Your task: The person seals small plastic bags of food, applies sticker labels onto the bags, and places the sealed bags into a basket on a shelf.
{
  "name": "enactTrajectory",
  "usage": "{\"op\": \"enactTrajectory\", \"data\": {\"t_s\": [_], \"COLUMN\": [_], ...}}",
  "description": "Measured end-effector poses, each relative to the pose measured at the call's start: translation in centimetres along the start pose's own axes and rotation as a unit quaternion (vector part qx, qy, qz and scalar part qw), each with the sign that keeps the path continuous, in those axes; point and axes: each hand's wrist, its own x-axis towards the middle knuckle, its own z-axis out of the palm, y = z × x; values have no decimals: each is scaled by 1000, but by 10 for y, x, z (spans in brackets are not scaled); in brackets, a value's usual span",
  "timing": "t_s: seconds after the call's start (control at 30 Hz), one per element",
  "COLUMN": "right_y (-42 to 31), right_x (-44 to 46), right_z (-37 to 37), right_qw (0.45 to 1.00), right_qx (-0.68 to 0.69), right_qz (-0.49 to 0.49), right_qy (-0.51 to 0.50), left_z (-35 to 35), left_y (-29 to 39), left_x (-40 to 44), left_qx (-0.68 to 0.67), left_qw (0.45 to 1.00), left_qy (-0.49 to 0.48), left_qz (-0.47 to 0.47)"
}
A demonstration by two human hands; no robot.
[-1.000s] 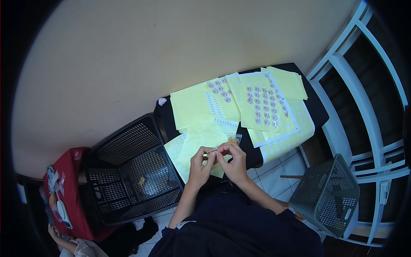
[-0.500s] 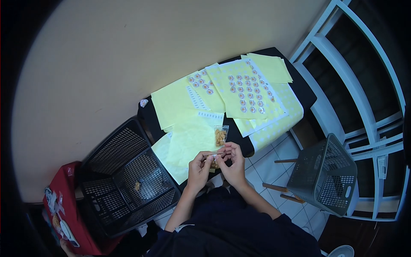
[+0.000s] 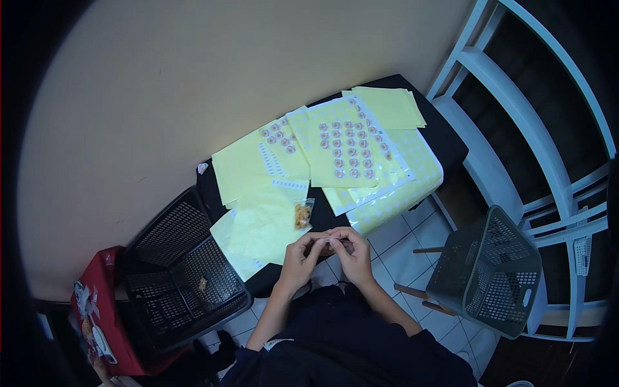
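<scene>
My left hand [image 3: 298, 259] and my right hand [image 3: 354, 259] meet at the table's near edge, fingers and thumbs pinched together. Between them is the top edge of a small clear snack bag [image 3: 329, 249]; most of it is hidden by my fingers. Just beyond my hands, a second clear bag of golden-brown snacks [image 3: 303, 215] lies on plain yellow sheets [image 3: 261, 229]. Farther right, a yellow sheet bears rows of round stickers [image 3: 351, 148]. A strip of small printed labels [image 3: 290, 184] lies near the second bag.
A black perforated crate [image 3: 229, 306] stands left of the table, with one small bag [image 3: 202, 284] inside. Grey-green basket [image 3: 451, 274] sits on a wooden-legged stand at right, before white shelving [image 3: 509, 90]. Another person's hand [image 3: 98, 369] is by a red-covered surface [image 3: 119, 322] at lower left.
The view has shifted, so the table and sheets appear farther left and slightly lower. My fingers have drawn closer together over the bag's top edge, and less of its contents shows.
</scene>
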Motion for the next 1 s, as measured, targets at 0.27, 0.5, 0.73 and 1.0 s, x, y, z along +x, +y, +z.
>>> {"op": "enactTrajectory", "data": {"t_s": [0.27,0.5,0.73,1.0], "right_y": [11,3,-6,-12], "right_x": [-6,-20,-128,-247], "right_z": [-94,-195,-261,-311], "right_qw": [974,912,870,765], "right_qx": [179,298,211,142], "right_qz": [80,132,56,34], "right_qy": [113,250,442,627], "left_z": [4,-10,-39,-23], "left_y": [-34,-79,-119,-70], "left_x": [57,69,82,56], "left_qx": [507,529,239,-300], "left_qw": [820,793,885,921], "left_qy": [265,295,319,234], "left_qz": [-14,71,241,80]}}
